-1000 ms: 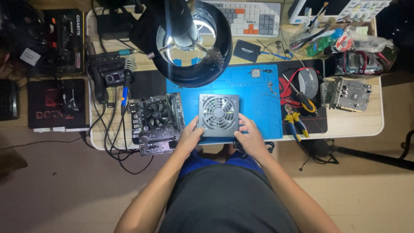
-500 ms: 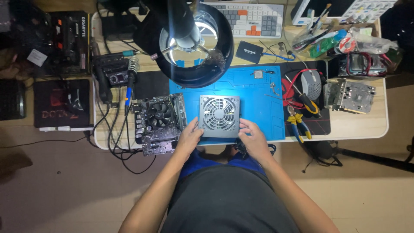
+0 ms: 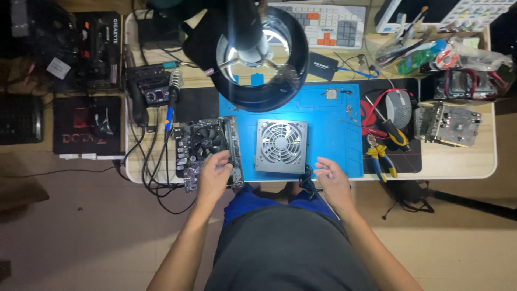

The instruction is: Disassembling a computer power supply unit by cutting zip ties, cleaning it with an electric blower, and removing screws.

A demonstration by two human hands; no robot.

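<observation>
A grey metal power supply box with a round fan grille (image 3: 280, 146) lies flat on the blue work mat (image 3: 328, 126). My left hand (image 3: 214, 175) rests on the near edge of a dark circuit board with a black fan (image 3: 207, 145), just left of the box. My right hand (image 3: 333, 179) hovers with fingers spread at the mat's front edge, right of the box and not touching it. Black cables hang off the table edge between my hands.
A round magnifier lamp (image 3: 258, 51) hangs over the mat's back. Soldering station (image 3: 153, 91) at left, keyboard (image 3: 323, 21) at back. Pliers (image 3: 379, 156), mouse (image 3: 399, 108) and a green circuit board (image 3: 449, 124) lie at right. Dark boxes (image 3: 86, 126) on the floor.
Both hands have let go of the grey box. My left hand moved left onto the circuit board; my right hand drew back to the right and opened.
</observation>
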